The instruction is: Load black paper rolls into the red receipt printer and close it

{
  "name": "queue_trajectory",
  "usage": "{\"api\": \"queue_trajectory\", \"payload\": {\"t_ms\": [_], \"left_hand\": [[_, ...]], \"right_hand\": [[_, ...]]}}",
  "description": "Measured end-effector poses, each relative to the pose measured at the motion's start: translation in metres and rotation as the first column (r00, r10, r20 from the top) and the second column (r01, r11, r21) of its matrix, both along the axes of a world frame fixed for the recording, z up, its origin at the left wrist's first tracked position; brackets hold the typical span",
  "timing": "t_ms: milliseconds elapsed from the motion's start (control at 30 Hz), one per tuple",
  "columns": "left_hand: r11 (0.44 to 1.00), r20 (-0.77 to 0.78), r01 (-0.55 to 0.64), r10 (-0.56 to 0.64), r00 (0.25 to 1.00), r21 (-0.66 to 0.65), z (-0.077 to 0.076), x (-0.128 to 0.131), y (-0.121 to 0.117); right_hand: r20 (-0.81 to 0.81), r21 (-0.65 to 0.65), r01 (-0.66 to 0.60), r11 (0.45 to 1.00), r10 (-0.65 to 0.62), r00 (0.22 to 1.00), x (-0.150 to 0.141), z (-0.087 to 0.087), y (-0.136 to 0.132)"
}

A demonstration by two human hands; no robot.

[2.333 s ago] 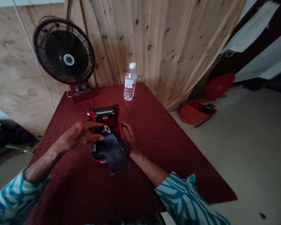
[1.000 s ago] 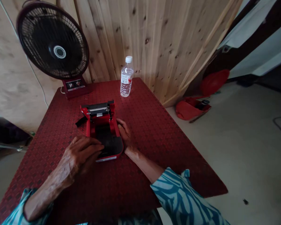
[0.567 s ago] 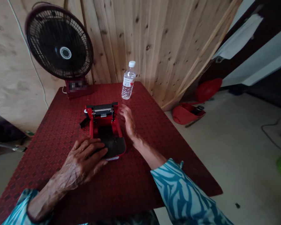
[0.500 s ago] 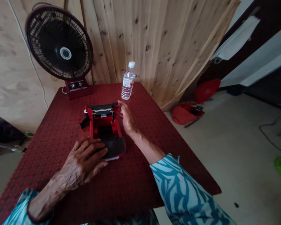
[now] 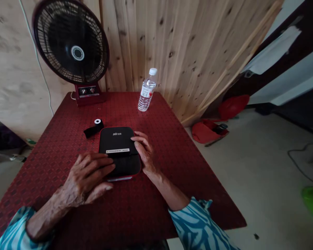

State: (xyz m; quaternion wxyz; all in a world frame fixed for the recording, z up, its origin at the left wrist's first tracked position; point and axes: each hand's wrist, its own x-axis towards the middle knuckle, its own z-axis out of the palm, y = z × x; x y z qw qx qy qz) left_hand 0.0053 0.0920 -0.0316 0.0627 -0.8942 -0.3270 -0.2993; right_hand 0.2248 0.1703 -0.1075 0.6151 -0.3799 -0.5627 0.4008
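A small red printer (image 5: 127,164) with a black lid (image 5: 117,140) sits on the table in front of me, its lid down. A white label strip and pale lettering show on the lid. My left hand (image 5: 87,178) lies over the printer's front left part, fingers stretched out and thumb apart. At the right side is my right hand (image 5: 145,152), its fingertips touching the lid's edge, fingers loosely extended. Just behind the printer's left corner lies a roll (image 5: 97,121) with a white core and a loose black strip. The inside of the printer is hidden.
A dark red fan (image 5: 75,52) stands at the table's back left corner. A clear plastic bottle (image 5: 146,92) with a white cap is upright near the back edge. The patterned red table (image 5: 187,194) ends at right; a red bag-like container (image 5: 206,131) sits on the floor.
The printer's raised lid has come down. Earliest, my left hand held a small roll with a dark strip; now it rests flat. My right hand went up to the lid, then lower.
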Motion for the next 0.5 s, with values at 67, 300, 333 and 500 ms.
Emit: {"api": "queue_trajectory", "payload": {"t_ms": [67,300,333,500], "left_hand": [[0.993,0.050,-0.120,0.120,0.991,-0.019,-0.004,-0.005,0.001],[0.964,0.057,-0.252,0.257,0.965,-0.086,-0.019,-0.011,0.005],[0.965,0.066,-0.248,0.254,0.965,-0.088,-0.021,-0.010,0.005],[0.969,0.135,-0.219,0.234,0.963,-0.116,-0.028,-0.010,0.003]], "right_hand": [[0.000,-0.011,-0.014,1.000,0.014,1.000,0.000,-0.003,0.001],[0.041,-0.002,-0.011,1.000,0.011,0.999,0.002,-0.002,-0.002],[0.053,-0.002,-0.009,1.000,0.009,0.999,0.002,-0.002,-0.003],[0.050,-0.074,0.010,0.997,-0.007,0.999,-0.001,-0.004,-0.009]]}}
